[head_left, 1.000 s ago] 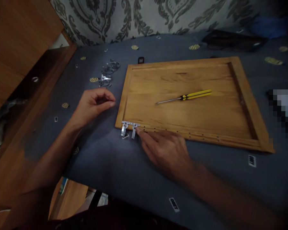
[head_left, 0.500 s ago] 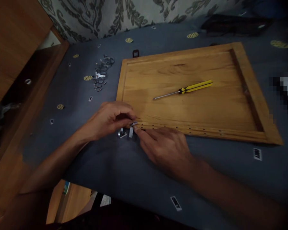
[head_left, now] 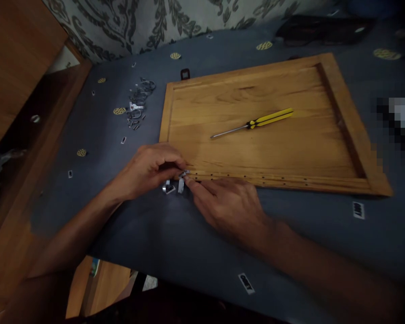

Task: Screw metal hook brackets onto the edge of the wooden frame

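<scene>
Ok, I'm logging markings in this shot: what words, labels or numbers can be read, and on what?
Nothing reads clearly enough to quote.
Black-and-white tags on the cloth: near tag, tag right of the board, two left tags. Their print is too blurred to read.
Screwdriver on the board: no lettering shows.
Patch at the right edge: pixelated, unreadable.

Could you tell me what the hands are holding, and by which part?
The left hand pinches the metal hook bracket by its flat top plate at the wooden panel's near edge; the right hand only touches it.
</scene>
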The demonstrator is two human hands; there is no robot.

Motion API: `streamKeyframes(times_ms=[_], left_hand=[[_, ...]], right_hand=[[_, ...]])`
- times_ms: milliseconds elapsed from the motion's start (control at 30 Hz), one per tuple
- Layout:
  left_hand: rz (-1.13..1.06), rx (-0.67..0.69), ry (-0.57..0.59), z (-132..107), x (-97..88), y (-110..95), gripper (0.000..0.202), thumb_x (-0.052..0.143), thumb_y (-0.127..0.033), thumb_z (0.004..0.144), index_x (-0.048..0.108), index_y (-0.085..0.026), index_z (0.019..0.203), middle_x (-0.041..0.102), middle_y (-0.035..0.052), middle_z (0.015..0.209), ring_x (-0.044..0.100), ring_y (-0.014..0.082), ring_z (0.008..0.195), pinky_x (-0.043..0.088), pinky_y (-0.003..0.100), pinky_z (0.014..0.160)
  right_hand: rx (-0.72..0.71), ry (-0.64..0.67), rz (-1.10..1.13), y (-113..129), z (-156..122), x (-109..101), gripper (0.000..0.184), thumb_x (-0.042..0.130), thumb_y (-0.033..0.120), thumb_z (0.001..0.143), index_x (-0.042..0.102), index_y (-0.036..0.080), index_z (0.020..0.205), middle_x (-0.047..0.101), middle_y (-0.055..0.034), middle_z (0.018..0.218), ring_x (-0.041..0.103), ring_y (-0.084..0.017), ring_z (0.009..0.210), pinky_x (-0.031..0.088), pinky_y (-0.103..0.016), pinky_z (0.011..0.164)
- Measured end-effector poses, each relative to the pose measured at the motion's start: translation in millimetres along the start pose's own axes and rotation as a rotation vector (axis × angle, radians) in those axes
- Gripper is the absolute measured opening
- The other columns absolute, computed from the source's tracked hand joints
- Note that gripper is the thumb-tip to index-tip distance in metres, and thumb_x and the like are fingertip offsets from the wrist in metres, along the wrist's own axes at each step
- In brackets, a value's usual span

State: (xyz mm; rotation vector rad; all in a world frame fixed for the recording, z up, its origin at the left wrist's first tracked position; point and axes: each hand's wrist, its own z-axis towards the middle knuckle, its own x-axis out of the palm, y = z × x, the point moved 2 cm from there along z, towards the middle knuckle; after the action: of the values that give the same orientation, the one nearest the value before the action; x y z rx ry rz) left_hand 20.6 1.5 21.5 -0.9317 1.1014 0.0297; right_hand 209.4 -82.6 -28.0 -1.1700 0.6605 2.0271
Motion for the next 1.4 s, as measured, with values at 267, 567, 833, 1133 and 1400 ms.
streamKeyframes(times_ms=[267,567,833,1133,1400], left_hand=[[-0.006,0.039,0.008,0.6,-0.1,-0.9,0.014,0.067,-0.021,0.101,0.076,-0.024,0.091,0.080,0.0020,0.089,0.074,0.0199,0.093,0.057,0.032,0.085],[0.019,0.034,0.013,0.2,-1.4,-0.6,0.016,0.066,-0.025,0.103,0.077,-0.024,0.092,0.078,0.0025,0.085,0.073,0.0194,0.088,0.054,0.032,0.078],[0.021,-0.010,0.004,-2.6,-1.0,3.1,0.012,0.068,-0.020,0.099,0.078,-0.021,0.092,0.079,0.0040,0.089,0.073,0.0192,0.086,0.054,0.031,0.077],[0.024,-0.018,-0.002,-4.6,-0.5,2.1,0.011,0.068,-0.023,0.100,0.079,-0.023,0.096,0.081,0.0049,0.095,0.074,0.0211,0.091,0.057,0.033,0.082],[0.057,-0.020,-0.033,-5.5,-1.8,2.8,0.017,0.063,-0.028,0.105,0.078,-0.021,0.100,0.080,0.0040,0.094,0.073,0.0188,0.090,0.053,0.029,0.082]], right_hand=[[-0.008,-0.021,0.007,-1.0,0.0,1.1,0.025,0.059,0.011,0.100,0.078,0.014,0.117,0.078,-0.0009,0.073,0.068,-0.016,0.060,0.036,-0.035,0.059],[-0.007,-0.006,0.023,-1.3,-2.3,3.8,0.027,0.059,0.012,0.101,0.076,0.014,0.121,0.078,-0.0019,0.074,0.066,-0.016,0.060,0.035,-0.034,0.058],[-0.001,-0.012,0.022,-1.1,0.1,0.1,0.025,0.056,0.013,0.103,0.077,0.015,0.116,0.076,-0.0005,0.072,0.065,-0.016,0.059,0.035,-0.034,0.059],[0.000,0.009,0.047,-1.5,-1.9,3.9,0.031,0.055,0.012,0.102,0.076,0.014,0.124,0.077,-0.0032,0.074,0.065,-0.017,0.061,0.036,-0.034,0.058],[-0.001,-0.014,0.046,-1.7,-1.1,1.0,0.024,0.058,0.011,0.101,0.077,0.014,0.116,0.077,-0.0022,0.072,0.065,-0.016,0.059,0.033,-0.033,0.059]])
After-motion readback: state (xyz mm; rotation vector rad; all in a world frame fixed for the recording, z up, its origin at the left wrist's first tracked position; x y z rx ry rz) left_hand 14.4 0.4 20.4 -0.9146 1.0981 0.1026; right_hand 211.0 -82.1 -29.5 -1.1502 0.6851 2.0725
